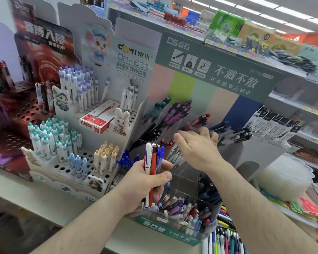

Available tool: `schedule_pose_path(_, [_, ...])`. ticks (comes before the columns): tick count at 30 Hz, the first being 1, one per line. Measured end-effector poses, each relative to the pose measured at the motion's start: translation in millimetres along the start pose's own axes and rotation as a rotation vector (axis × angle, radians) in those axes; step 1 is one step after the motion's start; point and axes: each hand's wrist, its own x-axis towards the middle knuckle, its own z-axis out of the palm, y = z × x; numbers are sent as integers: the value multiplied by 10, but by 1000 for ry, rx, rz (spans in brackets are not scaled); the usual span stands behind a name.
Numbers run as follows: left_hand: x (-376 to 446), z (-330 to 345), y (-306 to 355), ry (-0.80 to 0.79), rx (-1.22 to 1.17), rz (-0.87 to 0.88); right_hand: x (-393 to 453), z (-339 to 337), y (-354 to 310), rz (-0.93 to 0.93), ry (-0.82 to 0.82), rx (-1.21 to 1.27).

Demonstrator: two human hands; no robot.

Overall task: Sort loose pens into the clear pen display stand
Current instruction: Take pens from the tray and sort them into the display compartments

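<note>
My left hand [145, 182] grips a bundle of loose pens [152, 162], white, red and blue, held upright in front of the clear pen display stand [186, 180]. My right hand [198, 147] reaches into the stand's middle tier, fingers curled among the pens there; whether it holds one I cannot tell. The stand has tiered clear compartments with teal, purple, red and blue pens [176, 110] leaning out of the upper ones. Its lowest compartment holds mixed pens [182, 209]. A green backing card [218, 70] rises behind it.
A white holed pen rack [77, 143] with capped pens stands to the left, with a red pen box [97, 120] on it. A dark red rack [17, 114] sits further left. More loose pens [224, 239] lie at the lower right. Packaged goods fill the shelves on the right.
</note>
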Motion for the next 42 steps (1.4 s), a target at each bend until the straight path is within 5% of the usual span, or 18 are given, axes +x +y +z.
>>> schedule_pose_path(5, [-20,-2,-9,-29,159,18,-194,-156,-123,6,276,550])
schedule_pose_path(8, [-16,5,-30,-25,240,18,-348,-303,-192,-46,154,808])
schedule_pose_path(16, [23,19,-115,90,647,168,-661,-310,-181,-194,-58,796])
schedule_pose_path(25, [86,18,-176,252,886,364,-783,-177,-159,-241,132,366])
schedule_pose_path(30, [149,49,-198,216,804,204,-784,-120,-238,-220,207,312])
schedule_pose_path(42, [168,65,-187,-36,447,-190,-747,-46,-305,49,-80,479])
